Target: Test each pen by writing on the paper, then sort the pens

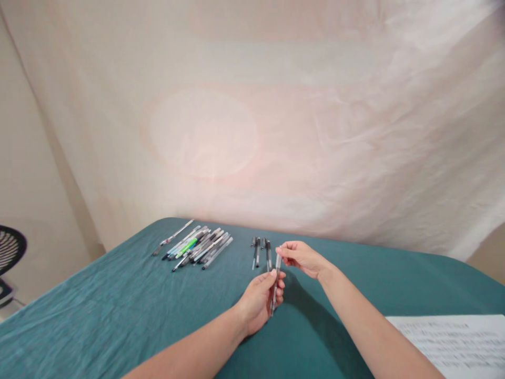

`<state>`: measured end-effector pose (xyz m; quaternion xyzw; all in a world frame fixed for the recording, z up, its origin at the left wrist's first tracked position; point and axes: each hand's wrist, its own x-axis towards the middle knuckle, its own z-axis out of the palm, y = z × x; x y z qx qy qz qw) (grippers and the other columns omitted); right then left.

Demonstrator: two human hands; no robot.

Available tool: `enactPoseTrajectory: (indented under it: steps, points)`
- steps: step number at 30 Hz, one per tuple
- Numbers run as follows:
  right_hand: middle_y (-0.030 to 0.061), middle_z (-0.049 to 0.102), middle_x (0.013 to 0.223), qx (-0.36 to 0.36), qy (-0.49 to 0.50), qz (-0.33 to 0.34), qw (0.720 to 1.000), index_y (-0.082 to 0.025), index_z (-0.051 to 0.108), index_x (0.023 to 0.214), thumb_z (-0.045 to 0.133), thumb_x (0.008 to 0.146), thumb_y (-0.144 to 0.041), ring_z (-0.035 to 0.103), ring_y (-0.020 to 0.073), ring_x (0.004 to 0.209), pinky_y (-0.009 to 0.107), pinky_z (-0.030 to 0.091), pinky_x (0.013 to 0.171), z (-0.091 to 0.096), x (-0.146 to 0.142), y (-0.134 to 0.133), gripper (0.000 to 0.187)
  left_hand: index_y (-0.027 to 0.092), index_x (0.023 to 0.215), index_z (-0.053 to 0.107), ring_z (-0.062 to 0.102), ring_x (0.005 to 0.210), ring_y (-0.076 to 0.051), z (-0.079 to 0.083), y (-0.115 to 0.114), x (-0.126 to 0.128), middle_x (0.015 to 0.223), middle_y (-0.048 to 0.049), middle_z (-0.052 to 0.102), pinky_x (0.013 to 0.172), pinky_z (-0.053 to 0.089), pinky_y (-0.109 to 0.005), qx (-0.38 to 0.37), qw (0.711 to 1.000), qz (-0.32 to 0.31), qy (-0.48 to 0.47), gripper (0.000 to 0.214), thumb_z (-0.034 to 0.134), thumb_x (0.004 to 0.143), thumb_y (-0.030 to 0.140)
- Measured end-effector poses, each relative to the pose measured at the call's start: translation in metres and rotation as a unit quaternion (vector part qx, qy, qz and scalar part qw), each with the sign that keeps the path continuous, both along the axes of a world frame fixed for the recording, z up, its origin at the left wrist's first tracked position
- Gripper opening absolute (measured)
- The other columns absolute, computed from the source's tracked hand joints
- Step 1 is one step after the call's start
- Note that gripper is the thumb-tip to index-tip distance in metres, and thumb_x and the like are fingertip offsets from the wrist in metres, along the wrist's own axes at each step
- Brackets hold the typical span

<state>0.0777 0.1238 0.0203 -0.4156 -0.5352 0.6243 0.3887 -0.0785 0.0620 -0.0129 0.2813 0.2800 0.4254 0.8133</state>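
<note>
A slim clear-and-grey pen (278, 261) stands nearly upright between my two hands over the green cloth. My left hand (258, 299) is closed round its lower part. At its top end, the fingertips of my right hand (303, 257) pinch the tip. Just beyond, a few dark pens and pen parts (258, 251) lie side by side on the cloth. Farther left is a loose pile of pens (211, 245), mostly black, grey and clear, with a bright green one (187, 247) among them.
The green cloth (118, 310) covers the table up to a pale hanging sheet (276, 131) behind it. A printed white paper (453, 339) lies at the right front. Past the left edge stands a black fan (11, 247).
</note>
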Motion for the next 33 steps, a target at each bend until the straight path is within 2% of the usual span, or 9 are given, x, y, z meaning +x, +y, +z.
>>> enactPoseTrajectory:
  steps: [5,9,11,14,18,23,28,31,33]
  points:
    - [0.0009,0.062,0.07,-0.006,0.027,0.028,0.999,-0.012,0.065,0.077,0.069,0.065,-0.03,0.044,0.0034,0.05,0.016,0.036,0.05,0.0019,0.0016,0.0024,0.021,0.01,0.084,0.057,0.045,0.05,-0.003,0.0005,0.0015,-0.0004,0.066,-0.0001,0.049,0.049,0.037,-0.015,-0.002,1.0,-0.003,-0.006,0.02,0.051,0.082,0.029]
    - [0.0046,0.064,0.086,-0.023,0.049,0.036,0.998,-0.013,0.065,0.082,0.067,0.067,-0.028,0.046,0.0034,0.051,0.017,0.039,0.052,0.0,0.0009,0.0037,0.022,0.01,0.085,0.057,0.045,0.049,-0.003,-0.0008,0.0014,-0.0005,0.065,0.0001,0.049,0.049,0.037,-0.015,-0.006,1.0,-0.01,-0.005,0.021,0.051,0.082,0.03]
    - [0.0037,0.064,0.083,-0.024,0.034,0.035,0.999,-0.014,0.064,0.082,0.065,0.069,-0.035,0.046,0.0035,0.05,0.017,0.038,0.049,-0.0006,-0.0002,0.0027,0.025,0.01,0.084,0.058,0.044,0.049,-0.003,-0.0007,0.0007,-0.0004,0.065,0.0003,0.049,0.049,0.037,-0.015,-0.006,1.0,-0.01,-0.004,0.021,0.051,0.082,0.029]
    - [-0.0014,0.059,0.063,-0.016,-0.009,0.005,1.0,-0.014,0.059,0.072,0.065,0.067,-0.043,0.045,0.0041,0.048,0.016,0.034,0.045,-0.0006,-0.0027,0.0004,0.03,0.01,0.083,0.058,0.045,0.048,-0.003,0.0007,-0.0001,0.0,0.064,0.0004,0.049,0.05,0.037,-0.015,-0.006,1.0,-0.005,0.003,0.02,0.051,0.082,0.029]
    - [-0.0052,0.052,0.049,0.013,-0.027,-0.026,0.999,-0.014,0.053,0.061,0.07,0.061,-0.042,0.043,0.0043,0.046,0.017,0.032,0.046,0.001,-0.0046,-0.0005,0.033,0.01,0.082,0.059,0.045,0.048,-0.003,0.0019,0.0002,0.0003,0.063,0.0003,0.049,0.049,0.037,-0.015,-0.007,1.0,-0.006,0.007,0.021,0.051,0.082,0.03]
    - [-0.0027,0.057,0.056,0.015,-0.006,-0.005,1.0,-0.012,0.063,0.07,0.069,0.064,-0.034,0.043,0.0035,0.047,0.016,0.034,0.048,0.0024,-0.0023,0.0022,0.023,0.01,0.083,0.058,0.044,0.048,-0.003,0.0015,0.0008,-0.0005,0.063,-0.0002,0.049,0.049,0.036,-0.015,-0.009,1.0,-0.013,-0.008,0.022,0.049,0.084,0.03]
    - [0.0029,0.065,0.081,-0.006,0.037,0.016,0.999,-0.014,0.066,0.078,0.065,0.068,-0.027,0.046,0.0025,0.049,0.016,0.038,0.05,0.0001,-0.0012,0.0051,0.017,0.01,0.085,0.058,0.043,0.047,-0.003,0.0006,0.0009,-0.001,0.063,0.0005,0.048,0.049,0.036,-0.015,-0.015,1.0,-0.015,-0.011,0.022,0.049,0.083,0.03]
    - [0.0039,0.065,0.087,-0.012,0.042,0.034,0.998,-0.014,0.066,0.082,0.063,0.07,-0.031,0.047,0.0025,0.051,0.016,0.039,0.051,-0.0005,-0.0016,0.0037,0.02,0.01,0.086,0.058,0.043,0.047,-0.003,-0.0002,0.001,-0.0012,0.064,0.0004,0.048,0.048,0.036,-0.015,-0.013,0.999,-0.02,-0.021,0.022,0.05,0.083,0.03]
    - [0.0031,0.064,0.083,-0.02,0.028,0.041,0.999,-0.014,0.064,0.081,0.062,0.071,-0.037,0.048,0.0031,0.051,0.016,0.038,0.049,-0.0009,-0.0023,0.002,0.025,0.01,0.087,0.058,0.042,0.047,-0.003,-0.0005,0.0011,-0.0014,0.064,0.0003,0.048,0.048,0.036,-0.015,-0.013,0.999,-0.023,-0.024,0.022,0.05,0.083,0.03]
